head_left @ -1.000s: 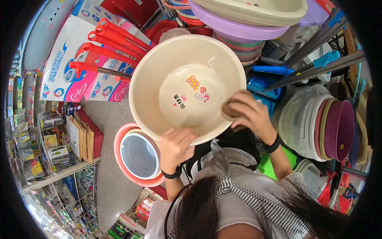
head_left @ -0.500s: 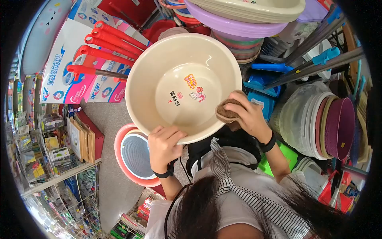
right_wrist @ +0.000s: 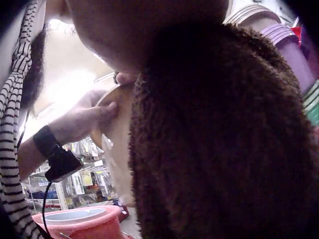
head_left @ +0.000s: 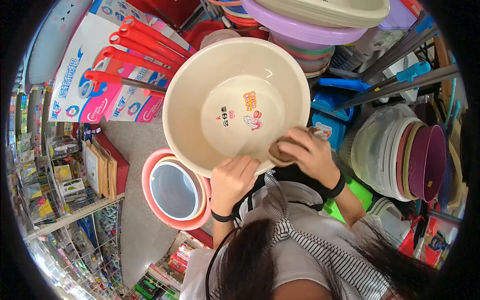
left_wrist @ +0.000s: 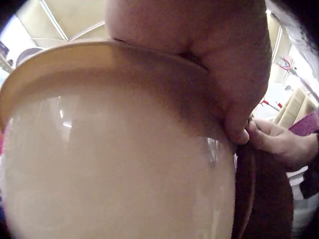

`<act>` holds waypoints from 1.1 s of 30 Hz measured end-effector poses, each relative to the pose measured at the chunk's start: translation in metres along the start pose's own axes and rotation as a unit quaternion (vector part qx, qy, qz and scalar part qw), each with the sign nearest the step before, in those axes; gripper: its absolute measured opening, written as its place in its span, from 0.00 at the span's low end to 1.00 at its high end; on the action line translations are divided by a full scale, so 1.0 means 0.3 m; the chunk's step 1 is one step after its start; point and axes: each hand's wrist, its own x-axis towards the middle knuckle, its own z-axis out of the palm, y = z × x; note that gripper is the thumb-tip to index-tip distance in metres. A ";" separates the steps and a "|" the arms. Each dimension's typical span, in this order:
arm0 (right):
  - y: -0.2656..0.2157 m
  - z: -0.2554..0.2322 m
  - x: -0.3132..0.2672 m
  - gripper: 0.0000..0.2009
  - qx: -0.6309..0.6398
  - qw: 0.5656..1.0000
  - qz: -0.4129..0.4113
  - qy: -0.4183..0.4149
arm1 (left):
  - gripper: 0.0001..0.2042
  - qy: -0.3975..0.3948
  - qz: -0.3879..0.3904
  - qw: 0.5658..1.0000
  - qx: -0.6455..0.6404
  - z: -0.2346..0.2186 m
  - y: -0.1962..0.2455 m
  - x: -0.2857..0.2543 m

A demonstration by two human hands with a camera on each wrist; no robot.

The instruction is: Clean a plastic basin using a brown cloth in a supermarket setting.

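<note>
A large cream plastic basin (head_left: pixel 200 100) is held tilted in front of the body, its inside with printed stickers facing up in the head view. My left hand (head_left: pixel 232 182) grips its near rim, fingers over the edge; in the left wrist view the thumb (left_wrist: pixel 238 130) lies along the basin's outer side. A fuzzy brown cloth (head_left: pixel 282 151) is bunched in my right hand (head_left: pixel 312 157), at the rim's near right side. From the right wrist, the cloth (right_wrist: pixel 214 139) hangs large and dark, hiding most of the basin.
On the floor at left stands a pink tub (head_left: pixel 150 200) with a pale blue basket (head_left: pixel 175 190) nested inside. Red-handled mops (head_left: pixel 145 60) and boxes (head_left: pixel 70 75) are beyond. Purple and cream basins (head_left: pixel 310 30) are stacked behind; buckets (head_left: pixel 425 160) and blue dustpans (head_left: pixel 330 107) crowd the right.
The basin has turned clockwise, its stickers swinging round. My left hand went slightly left, then right along the near rim. My right hand with the cloth has shifted down the rim toward the body.
</note>
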 end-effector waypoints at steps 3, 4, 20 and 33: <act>0.079 -0.045 0.038 0.18 -0.003 1.000 0.007 -0.009 | 0.12 -0.015 0.002 0.999 -0.043 -0.047 -0.025 0.000; 0.110 -0.047 0.046 0.19 0.008 1.000 0.022 -0.004 | 0.13 0.022 -0.003 0.998 -0.064 -0.041 -0.036 0.002; 0.147 -0.060 0.077 0.18 0.022 1.000 0.013 -0.009 | 0.10 0.015 -0.013 0.997 -0.070 -0.070 -0.094 -0.032; 0.032 0.016 0.011 0.17 0.015 0.999 0.047 -0.013 | 0.13 0.014 -0.062 0.998 0.028 0.023 0.059 0.034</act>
